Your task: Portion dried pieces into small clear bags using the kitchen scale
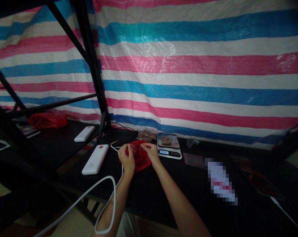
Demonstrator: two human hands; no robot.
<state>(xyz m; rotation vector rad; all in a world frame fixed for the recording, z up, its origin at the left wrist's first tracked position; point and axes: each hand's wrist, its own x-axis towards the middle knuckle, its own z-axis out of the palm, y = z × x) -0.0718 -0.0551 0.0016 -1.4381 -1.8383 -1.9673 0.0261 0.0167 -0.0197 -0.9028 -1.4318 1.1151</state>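
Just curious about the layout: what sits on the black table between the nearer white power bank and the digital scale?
In the head view, the red plastic bag, gripped by the left hand and right hand.

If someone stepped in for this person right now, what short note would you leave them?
Left hand: fingers closed on the near left edge of the crumpled red plastic bag on the black table.
Right hand: pinching the bag's top right edge.
Just right of the bag: small digital kitchen scale with a clear packet of brownish pieces lying on its platform.
Left of the bag: white rectangular power bank, and a white cable looping past the left forearm.
Done: one packet sits on the scale.
Left: the bag's contents cannot be made out.
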